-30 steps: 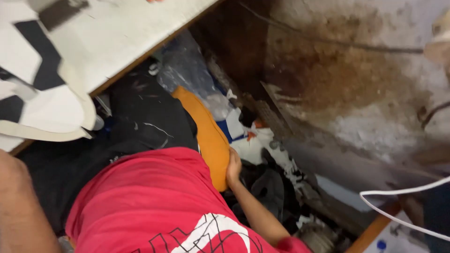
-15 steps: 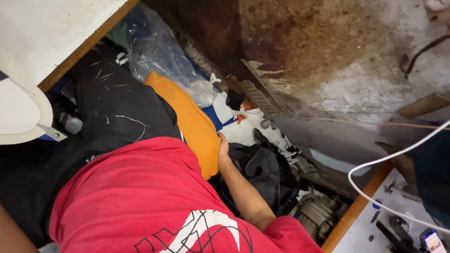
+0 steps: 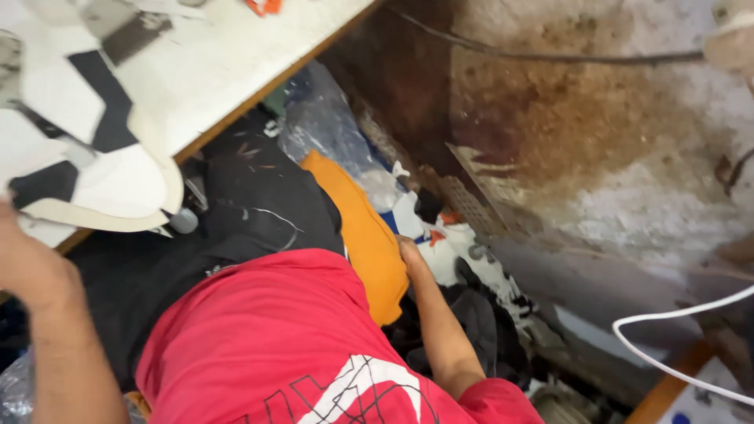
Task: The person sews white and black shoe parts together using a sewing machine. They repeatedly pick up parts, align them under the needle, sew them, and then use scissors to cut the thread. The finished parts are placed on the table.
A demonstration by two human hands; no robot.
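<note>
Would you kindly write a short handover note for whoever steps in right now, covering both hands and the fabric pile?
Right hand: reaching down beside the seat, fingers on the edge of the orange cloth; whether it grips is unclear.
Left hand: raised near the white table, by the black-and-white fabric piece; its fingers are out of view.
Nearby: dark garments, clear plastic bag, printed white cloth against the stained wall.
Done: orange cloth reached. Left: it still lies in the pile, not lifted.

A table (image 3: 236, 63) fills the upper left of the frame, with cut fabric pieces (image 3: 94, 157) lying on it. Below its edge, in the middle, a folded cloth (image 3: 361, 228) lies between a plastic bag (image 3: 330, 129) above and the right hand (image 3: 408, 253) just beside it. The wall (image 3: 613, 157) takes the right side, and a cable (image 3: 667, 369) lies at lower right.
</note>
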